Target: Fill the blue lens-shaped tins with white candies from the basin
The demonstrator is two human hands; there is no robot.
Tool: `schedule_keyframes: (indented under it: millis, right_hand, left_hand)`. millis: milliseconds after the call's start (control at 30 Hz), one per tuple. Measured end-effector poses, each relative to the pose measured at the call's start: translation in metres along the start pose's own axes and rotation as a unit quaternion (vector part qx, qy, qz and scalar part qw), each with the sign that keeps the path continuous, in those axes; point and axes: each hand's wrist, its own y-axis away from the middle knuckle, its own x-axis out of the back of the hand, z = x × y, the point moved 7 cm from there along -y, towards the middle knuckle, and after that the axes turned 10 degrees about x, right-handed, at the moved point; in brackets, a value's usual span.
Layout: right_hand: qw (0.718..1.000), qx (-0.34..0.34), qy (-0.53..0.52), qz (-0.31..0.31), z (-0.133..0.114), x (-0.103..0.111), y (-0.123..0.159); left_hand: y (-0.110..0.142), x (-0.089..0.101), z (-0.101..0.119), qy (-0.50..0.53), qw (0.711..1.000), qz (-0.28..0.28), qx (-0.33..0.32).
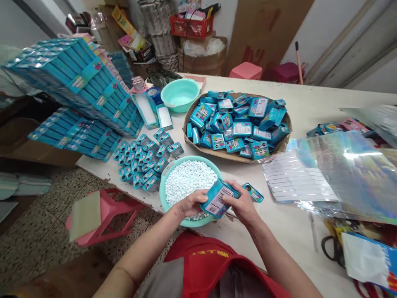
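Note:
Between my two hands is a small blue candy box [221,198], its white printed label facing up. My left hand [192,203] grips its left end, and my right hand [240,203] holds its right side with the thumb on the label. Below the box stands a mint-green basin [163,194] full of small white pellets [189,178]. Another blue box [256,193] with a round hole lies on the table just beyond my right hand. Left of the basin, several blue boxes [145,159] stand close together, many showing round holes.
A cardboard tray [189,142] heaped with blue boxes lies behind the basin. Tall stacks of packed blue boxes [77,82] rise at the left. A second green basin [181,97] stands farther back. Shiny plastic sheets [344,174] and scissors [330,248] lie at the right; a pink stool [102,219] stands at the left.

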Motion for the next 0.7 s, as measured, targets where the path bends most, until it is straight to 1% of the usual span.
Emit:
schedule_keyframes:
  millis: [33,67,100,133,167,200,233,267,300,333,367,400,433,500,567,633,700]
  right_hand:
    - [0.999,-0.029,0.0,0.016,0.005,0.002,0.005]
    - [0.998,-0.047,0.009,0.042,0.009,0.006,0.01]
    - [0.996,-0.057,0.024,0.071,0.011,0.012,0.015]
    - [0.992,-0.067,0.041,0.096,0.014,0.017,0.021]
    - [0.989,-0.079,0.055,0.114,0.016,0.023,0.026]
    - [0.986,-0.093,0.058,0.126,0.019,0.027,0.03]
    - [0.984,-0.106,0.049,0.136,0.023,0.03,0.034]
    - [0.982,-0.116,0.033,0.142,0.026,0.031,0.037]
    - [0.981,-0.123,0.016,0.146,0.028,0.032,0.039]
    - [0.981,-0.128,0.001,0.149,0.031,0.032,0.04]
    - [0.98,-0.129,-0.008,0.153,0.032,0.032,0.04]
    - [0.979,-0.13,-0.011,0.156,0.033,0.032,0.039]
    - [0.979,-0.13,-0.01,0.158,0.034,0.031,0.038]
    - [0.98,-0.126,0.002,0.157,0.033,0.027,0.033]
    - [0.983,-0.113,0.027,0.144,0.028,0.021,0.026]
    - [0.986,-0.09,0.066,0.121,0.019,0.013,0.017]
    - [0.987,-0.061,0.121,0.088,0.009,0.003,0.009]
  left_hand:
    - [0.006,0.016,-0.005,-0.061,0.996,0.07,-0.012]
    - [0.015,0.037,-0.005,-0.135,0.976,0.169,-0.037]
    - [0.025,0.06,-0.003,-0.212,0.935,0.277,-0.068]
    - [0.037,0.081,0.0,-0.279,0.878,0.376,-0.095]
    - [0.046,0.099,0.001,-0.331,0.82,0.453,-0.112]
    - [0.05,0.113,-0.001,-0.37,0.77,0.506,-0.116]
    - [0.05,0.125,-0.004,-0.403,0.734,0.536,-0.108]
    - [0.046,0.134,-0.009,-0.427,0.711,0.551,-0.091]
    - [0.04,0.14,-0.013,-0.443,0.696,0.56,-0.073]
    - [0.033,0.143,-0.015,-0.45,0.688,0.567,-0.058]
    - [0.026,0.144,-0.017,-0.449,0.685,0.572,-0.046]
    - [0.018,0.143,-0.016,-0.439,0.689,0.575,-0.037]
    - [0.012,0.141,-0.015,-0.421,0.701,0.575,-0.03]
    - [0.001,0.136,-0.01,-0.363,0.734,0.573,-0.028]
    - [-0.005,0.133,-0.009,-0.261,0.782,0.565,-0.037]
    - [-0.007,0.134,-0.012,-0.119,0.826,0.548,-0.053]
    - [-0.01,0.136,-0.017,-0.003,0.849,0.524,-0.064]
